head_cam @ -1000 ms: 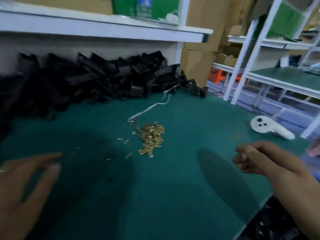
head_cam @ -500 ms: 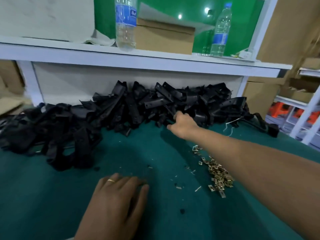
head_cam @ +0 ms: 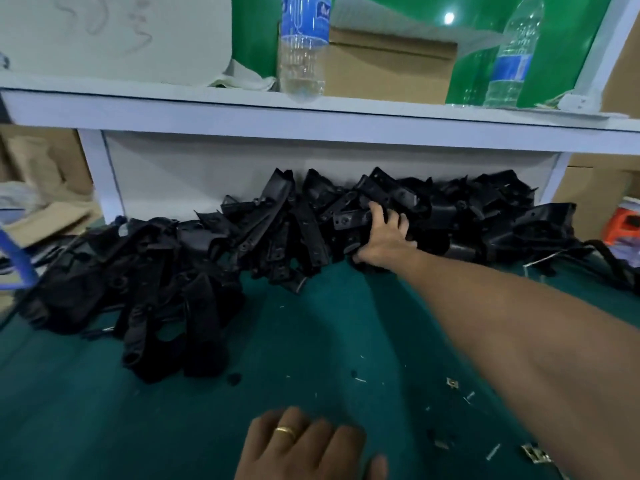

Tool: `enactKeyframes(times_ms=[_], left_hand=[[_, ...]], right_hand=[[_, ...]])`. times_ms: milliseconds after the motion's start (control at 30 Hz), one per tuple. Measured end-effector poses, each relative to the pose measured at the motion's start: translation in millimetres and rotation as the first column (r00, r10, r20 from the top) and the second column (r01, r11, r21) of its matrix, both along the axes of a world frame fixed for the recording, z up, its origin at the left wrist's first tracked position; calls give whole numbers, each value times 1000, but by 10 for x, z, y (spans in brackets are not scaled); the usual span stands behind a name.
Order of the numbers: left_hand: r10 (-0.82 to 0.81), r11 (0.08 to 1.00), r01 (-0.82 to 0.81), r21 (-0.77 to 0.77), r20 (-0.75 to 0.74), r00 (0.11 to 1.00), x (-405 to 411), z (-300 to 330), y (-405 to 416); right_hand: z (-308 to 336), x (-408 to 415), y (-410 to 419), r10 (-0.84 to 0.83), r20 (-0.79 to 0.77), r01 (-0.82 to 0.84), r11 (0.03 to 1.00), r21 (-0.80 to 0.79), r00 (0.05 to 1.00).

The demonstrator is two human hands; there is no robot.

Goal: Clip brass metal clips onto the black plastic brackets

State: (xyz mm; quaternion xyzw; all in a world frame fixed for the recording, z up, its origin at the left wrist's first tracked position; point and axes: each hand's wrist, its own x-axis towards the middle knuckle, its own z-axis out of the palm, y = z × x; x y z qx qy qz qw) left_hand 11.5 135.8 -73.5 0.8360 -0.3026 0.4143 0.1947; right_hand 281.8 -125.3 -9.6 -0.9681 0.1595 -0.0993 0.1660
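A long heap of black plastic brackets (head_cam: 263,244) lies along the back of the green table, under a white shelf. My right hand (head_cam: 384,237) reaches far into the heap, with fingers over and thumb under one black bracket (head_cam: 348,219), gripping it. My left hand (head_cam: 304,445), wearing a gold ring, rests flat on the green mat (head_cam: 104,410) at the bottom edge. A few loose brass clips (head_cam: 452,383) lie on the mat near my right forearm, with another brass clip (head_cam: 535,453) at the lower right. The main clip pile is hidden by my arm.
A white shelf (head_cam: 311,116) overhangs the bracket heap. On it stand a water bottle (head_cam: 303,46), a second bottle (head_cam: 509,57) and a cardboard box (head_cam: 391,69). Cardboard boxes (head_cam: 38,168) sit at the far left. Small scraps dot the mat.
My right hand has pushed from the heap's front edge deeper in and closed around a bracket. My left hand stays flat on the mat. The view has moved closer to the heap.
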Motion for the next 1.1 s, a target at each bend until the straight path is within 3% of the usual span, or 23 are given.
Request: enactKeyframes(times_ms=[100,233,400,533,667,767,867,967,1033,1100], left_hand=[[-10,1000,10,11,-7,1000,-34,24,21],[-59,998,59,-4,-57,997,-107,74,43],[-108,992,119,45,-195,975,-181,144,99],[-115,989,136,52,-290,950,-245,194,137],[-113,993,118,-8,-350,930,-301,283,171],[-160,986,114,-124,-473,867,-379,344,166],[-238,963,107,-247,-590,772,-459,359,196],[-335,907,27,-421,-680,653,-479,435,181],[-291,907,-36,-419,-688,665,-465,451,143],[-241,884,-128,-449,-673,699,-416,424,153]], right_hand=[[-98,-105,52,49,195,-41,998,-47,979],[-71,-486,-27,278,205,-262,959,-105,938],[-130,-1245,-46,535,178,-505,842,-191,826],[-79,-1765,44,552,206,-530,834,-155,808],[92,-2331,197,456,403,-443,887,-133,794],[155,-2736,463,411,518,-425,900,-99,750],[134,-3104,724,406,534,-535,838,105,741],[72,-3342,897,355,646,-622,744,242,676],[51,-3387,919,366,673,-638,741,207,643],[19,-3379,861,367,637,-632,734,249,678]])
